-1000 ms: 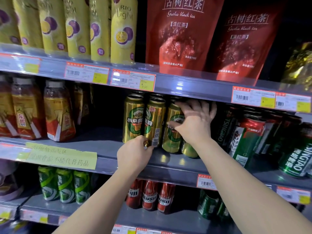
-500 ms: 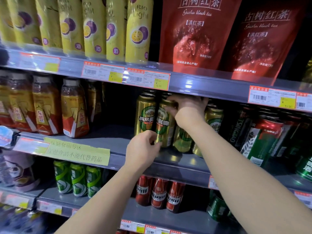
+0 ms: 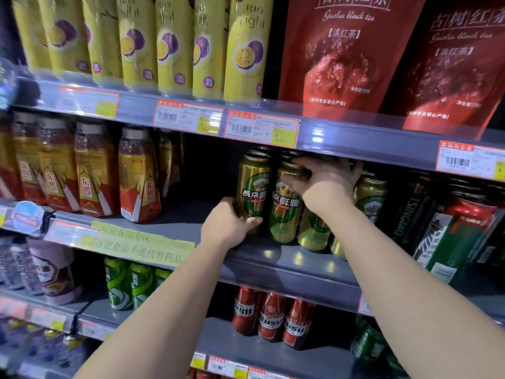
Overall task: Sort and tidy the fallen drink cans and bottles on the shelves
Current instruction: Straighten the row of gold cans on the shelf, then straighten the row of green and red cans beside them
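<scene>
Gold beer cans stand upright on the grey shelf (image 3: 287,266): left hand (image 3: 228,225) grips the leftmost can (image 3: 252,184), right hand (image 3: 326,181) clasps its neighbour (image 3: 284,214).

Yellow bottles (image 3: 247,50) read "RIO light", red pouches (image 3: 347,58) "Gushu black tea", dark can (image 3: 410,212) "TSINGTAO".
</scene>
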